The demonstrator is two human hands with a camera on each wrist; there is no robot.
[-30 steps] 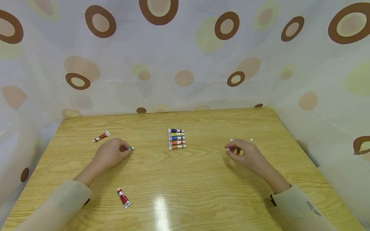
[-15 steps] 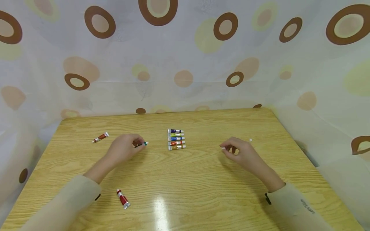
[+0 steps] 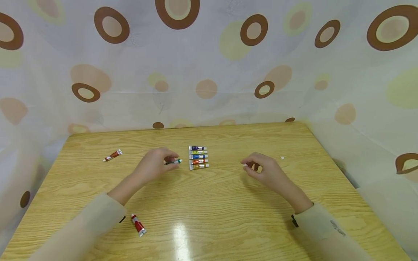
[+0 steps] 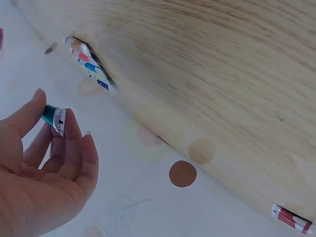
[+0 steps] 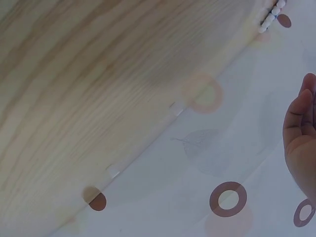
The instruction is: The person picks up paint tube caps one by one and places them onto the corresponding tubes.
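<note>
Between thumb and fingers, my left hand (image 3: 156, 164) pinches a small green paint tube (image 3: 177, 161), its cap pointing right. The left wrist view shows the crimped silver end of this green tube (image 4: 59, 121). Just right of it, several paint tubes (image 3: 197, 157) lie stacked in a neat row: purple, yellow-green, blue, red-orange and ochre. My right hand (image 3: 267, 171) is over the table to the right of the row, pinching a tiny white piece (image 3: 245, 165) at its fingertips; its kind is too small to tell. In the right wrist view that hand (image 5: 302, 131) shows only partly.
A brown-red paint tube (image 3: 113, 155) lies at the back left of the wooden table (image 3: 212, 210), and a dark red tube (image 3: 138, 225) near the front left. A small white piece (image 3: 282, 157) rests beyond my right hand. Patterned curtain (image 3: 209, 108) encloses the back and sides.
My left hand has carried the green tube rightward, close to the row of tubes. My right hand has shifted a little to the left with the tiny white piece.
</note>
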